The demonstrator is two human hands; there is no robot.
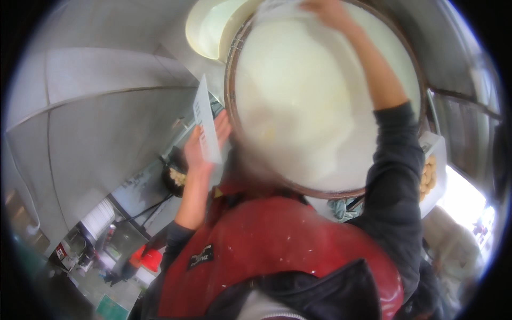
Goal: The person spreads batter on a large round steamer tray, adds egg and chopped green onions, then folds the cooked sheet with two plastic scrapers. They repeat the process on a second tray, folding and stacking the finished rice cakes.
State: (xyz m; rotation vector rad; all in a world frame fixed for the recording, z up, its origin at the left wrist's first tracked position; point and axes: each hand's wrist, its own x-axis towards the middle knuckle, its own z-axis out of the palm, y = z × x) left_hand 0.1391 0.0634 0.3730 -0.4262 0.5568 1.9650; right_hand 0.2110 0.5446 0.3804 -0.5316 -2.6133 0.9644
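A wide round vat with a brown rim point(232, 80) holds a milky white liquid point(296, 96), and haze blurs its near side. Left of the rim, my left hand point(200, 146) grips a flat white slotted panel point(207, 124), tilted nearly on edge. At the vat's far side my right hand point(326, 12) is over the liquid, blurred. It is on or beside a pale white object point(280, 9) at the picture's top edge; whether the fingers grip it cannot be told.
A cream-coloured tub point(206, 30) stands beyond the vat at upper left. To the right is a white container point(439, 176) of brown rounded pieces. A dark bowl point(170, 182) with pale pieces lies below my left hand. Metal panels point(100, 120) line the left side.
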